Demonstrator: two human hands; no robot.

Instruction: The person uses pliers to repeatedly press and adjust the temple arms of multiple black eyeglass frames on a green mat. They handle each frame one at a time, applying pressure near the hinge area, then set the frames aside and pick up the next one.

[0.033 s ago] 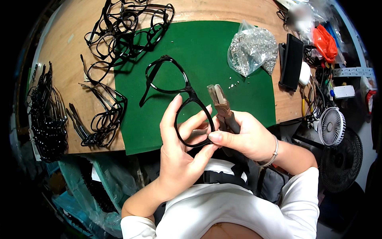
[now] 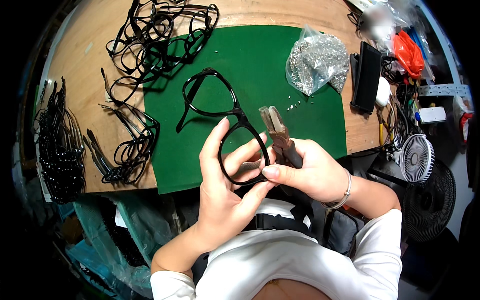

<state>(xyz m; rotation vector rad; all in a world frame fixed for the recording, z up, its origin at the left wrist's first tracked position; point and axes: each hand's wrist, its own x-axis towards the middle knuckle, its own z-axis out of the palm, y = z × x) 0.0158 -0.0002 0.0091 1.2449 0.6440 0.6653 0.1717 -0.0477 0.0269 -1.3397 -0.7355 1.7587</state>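
A black eyeglass frame is tilted over the green mat, one temple folded out at its far left end. My left hand is closed around the nearer rim, its fingers behind the rim and its thumb at the lower right corner. My right hand grips a pair of pliers whose worn jaws point up and stand slightly apart, with nothing between them. The right thumb also presses on the frame's near corner, touching the left fingertips. The hinge area there is hidden by my fingers.
Glossy black eyeglass frames are heaped at the back left, with black temples at the far left. On the green mat lie a clear bag of small metal parts and several loose bits. A black phone and white fan stand right.
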